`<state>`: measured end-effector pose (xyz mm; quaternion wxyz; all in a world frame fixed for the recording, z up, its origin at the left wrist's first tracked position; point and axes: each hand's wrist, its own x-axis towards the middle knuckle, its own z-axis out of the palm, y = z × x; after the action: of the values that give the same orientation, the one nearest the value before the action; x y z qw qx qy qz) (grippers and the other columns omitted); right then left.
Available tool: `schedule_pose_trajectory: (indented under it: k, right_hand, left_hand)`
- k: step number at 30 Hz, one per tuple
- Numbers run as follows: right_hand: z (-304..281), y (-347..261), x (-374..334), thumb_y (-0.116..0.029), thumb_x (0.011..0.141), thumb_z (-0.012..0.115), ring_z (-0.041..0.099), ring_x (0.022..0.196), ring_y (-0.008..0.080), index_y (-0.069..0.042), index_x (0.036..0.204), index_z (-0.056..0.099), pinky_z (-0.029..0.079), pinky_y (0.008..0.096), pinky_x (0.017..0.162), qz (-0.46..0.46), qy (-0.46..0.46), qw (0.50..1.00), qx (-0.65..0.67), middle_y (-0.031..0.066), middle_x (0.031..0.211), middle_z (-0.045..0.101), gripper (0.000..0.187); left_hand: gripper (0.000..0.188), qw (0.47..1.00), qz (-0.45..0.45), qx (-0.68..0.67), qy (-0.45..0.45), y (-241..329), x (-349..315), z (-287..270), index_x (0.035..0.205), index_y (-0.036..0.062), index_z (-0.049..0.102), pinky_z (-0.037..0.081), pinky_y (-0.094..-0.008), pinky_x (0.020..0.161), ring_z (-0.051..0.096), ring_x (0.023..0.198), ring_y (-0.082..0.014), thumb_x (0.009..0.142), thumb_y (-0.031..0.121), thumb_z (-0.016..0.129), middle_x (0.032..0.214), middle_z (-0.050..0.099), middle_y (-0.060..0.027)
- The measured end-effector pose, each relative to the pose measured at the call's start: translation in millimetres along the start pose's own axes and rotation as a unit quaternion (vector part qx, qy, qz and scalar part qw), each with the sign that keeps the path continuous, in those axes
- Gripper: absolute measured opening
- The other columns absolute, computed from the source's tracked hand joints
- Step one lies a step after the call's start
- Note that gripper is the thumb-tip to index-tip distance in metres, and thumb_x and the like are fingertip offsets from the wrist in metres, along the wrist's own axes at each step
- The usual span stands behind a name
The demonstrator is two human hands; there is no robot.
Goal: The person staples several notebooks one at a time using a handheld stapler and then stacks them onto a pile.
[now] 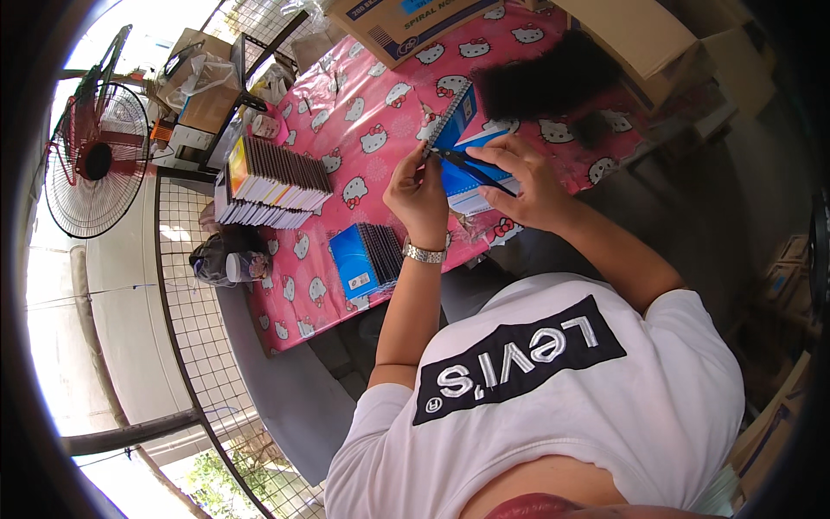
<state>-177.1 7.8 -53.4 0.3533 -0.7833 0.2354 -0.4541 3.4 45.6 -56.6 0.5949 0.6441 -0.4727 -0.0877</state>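
Observation:
A blue spiral notebook (461, 119) is tilted up in front of me, its wire binding along the left edge. My left hand (418, 195) pinches the lower end of that binding. Dark-handled pliers (471, 166) lie in my right hand (529, 183), its fingers and thumb round the handles. Their tip meets the lower end of the wire, close to my left fingertips. Under the pliers and right hand rests a stack of blue notebooks (467, 201), partly covered. Left of my wrist sits another row of blue spiral notebooks (356, 259).
A tall stack of spiral notebooks (275, 180) stands on the pink patterned tablecloth (363, 177). Cardboard boxes (415, 30) line the far side, beside a dark blurred patch. A jar (246, 266) and dark bag are at the left edge, near a fan (97, 162).

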Motion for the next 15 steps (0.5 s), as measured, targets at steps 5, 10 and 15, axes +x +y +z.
schedule_pose_trajectory:
  k: [5,10,15]
  right_hand:
    - [6.9,-0.6,4.7,-0.015,0.077,0.073,0.058,0.105,0.0284,-0.002,0.125,0.062,0.049,0.0368,0.092,-0.043,-0.015,0.998,-0.050,0.0152,0.112,0.058,0.051]
    - [3.1,16.2,10.1,-0.017,0.087,0.064,0.059,0.105,0.0184,-0.003,0.129,0.059,0.045,0.0314,0.096,0.300,-0.162,0.821,0.458,0.0114,0.118,0.061,0.045]
    - [-3.7,6.3,3.9,-0.020,0.087,0.065,0.060,0.101,0.0170,-0.002,0.123,0.062,0.048,0.0307,0.090,0.224,-0.078,0.932,0.274,0.0124,0.111,0.063,0.040]
  left_hand:
    - [0.026,1.000,0.018,0.003,0.004,-2.6,0.5,-5.5,0.107,-0.0004,0.072,0.052,-0.0235,0.070,0.067,0.077,-0.0114,0.082,-0.005,0.068,0.090,0.074,-0.0088]
    - [0.028,0.994,0.106,0.034,0.009,-7.0,1.5,-10.4,0.107,0.0019,0.072,0.053,-0.0251,0.073,0.068,0.080,-0.0141,0.082,-0.007,0.067,0.091,0.073,-0.0105]
    - [0.022,0.995,0.087,0.003,0.048,-6.5,-3.3,-37.6,0.106,-0.0012,0.071,0.055,-0.0263,0.070,0.068,0.081,-0.0158,0.085,-0.005,0.067,0.094,0.071,-0.0112]
